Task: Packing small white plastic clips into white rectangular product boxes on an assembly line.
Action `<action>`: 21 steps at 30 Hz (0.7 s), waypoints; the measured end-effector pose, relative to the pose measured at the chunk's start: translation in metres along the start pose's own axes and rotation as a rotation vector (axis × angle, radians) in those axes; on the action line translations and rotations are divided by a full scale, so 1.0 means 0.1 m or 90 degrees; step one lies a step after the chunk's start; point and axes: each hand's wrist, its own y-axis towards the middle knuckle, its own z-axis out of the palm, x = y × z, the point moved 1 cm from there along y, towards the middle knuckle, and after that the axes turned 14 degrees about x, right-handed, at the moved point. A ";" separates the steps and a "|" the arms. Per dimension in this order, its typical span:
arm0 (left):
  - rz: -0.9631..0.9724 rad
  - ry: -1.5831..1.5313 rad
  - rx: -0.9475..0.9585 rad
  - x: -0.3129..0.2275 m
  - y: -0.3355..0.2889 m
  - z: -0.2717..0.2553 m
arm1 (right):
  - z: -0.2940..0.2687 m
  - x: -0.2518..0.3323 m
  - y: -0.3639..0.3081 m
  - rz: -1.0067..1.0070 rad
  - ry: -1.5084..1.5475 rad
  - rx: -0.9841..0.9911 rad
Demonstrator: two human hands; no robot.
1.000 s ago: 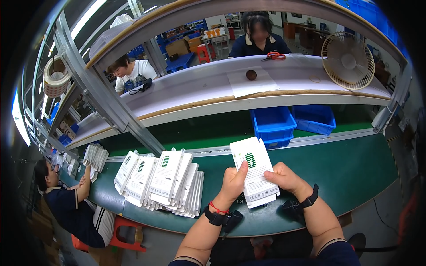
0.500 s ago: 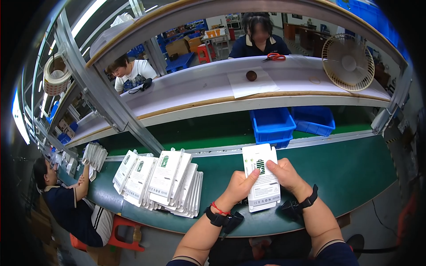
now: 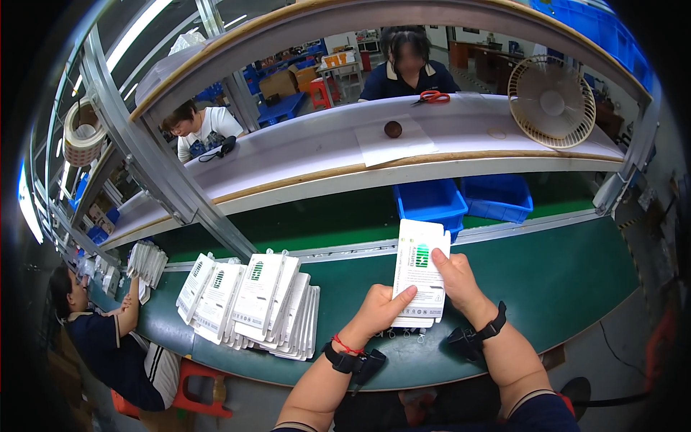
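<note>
A flat, white, rectangular package with a green striped battery-shaped emblem is held upright over the dark green worktable, right of its centre; whether the tabletop is touched by its lower end cannot be told. Another white edge is seen behind its right side. The package is gripped between both hands, which are kept a little apart. By the left hand the lower left edge is clasped, the thumb laid across the front and the fingers mostly closed. By the right hand the right edge is pinched higher up, the thumb pressed beside the emblem; its fingers are largely hidden behind. A black strap with a box-like device is worn on each wrist, and a red cord bracelet on the left one.

On the left half of the worktable, an overlapping heap of similar white packages is laid. Along the far side of the worktable, blue plastic bins are set beyond the held package. Above that far side, a long pale shelf is fixed, on which red-handled scissors, a round brown ball and a cream fan are placed.
</note>
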 end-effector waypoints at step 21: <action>0.092 0.008 -0.057 0.09 0.01 -0.06 | 0.06 -0.03 -0.03 0.077 -0.011 0.186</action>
